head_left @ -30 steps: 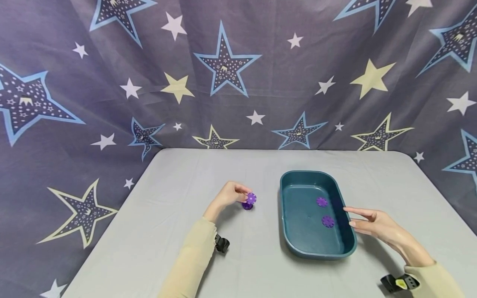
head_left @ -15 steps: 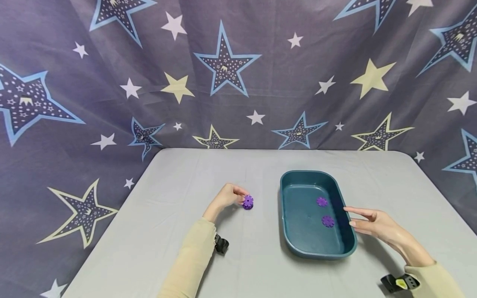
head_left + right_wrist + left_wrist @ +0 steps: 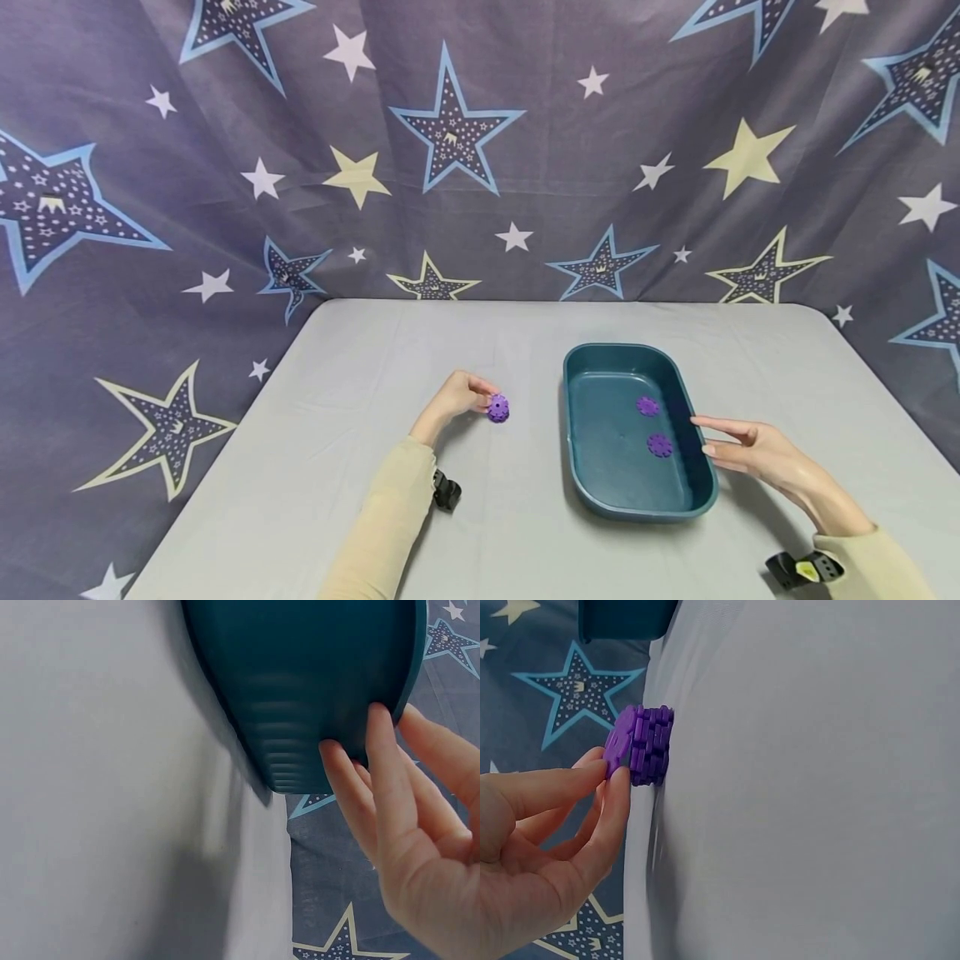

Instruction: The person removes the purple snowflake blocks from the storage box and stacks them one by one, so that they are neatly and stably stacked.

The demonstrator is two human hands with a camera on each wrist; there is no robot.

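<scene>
My left hand pinches a purple notched plastic disc at its edge between thumb and finger. That disc lies against the top of a short stack of similar purple discs standing on the table, slightly tilted to it. On the right, my right hand touches the outer wall of a dark teal tray with its fingertips, the fingers fairly straight. Two purple discs lie apart on the tray's floor, one farther back and one nearer.
A pale grey cloth covers the table. Behind it hangs a dark curtain printed with stars. Bare cloth separates the stack from the tray's left wall. Black wrist cameras sit on both forearms.
My left hand has lowered its disc from just above the stack, where it was tipped up, down onto the top. My right hand and the tray have stayed put.
</scene>
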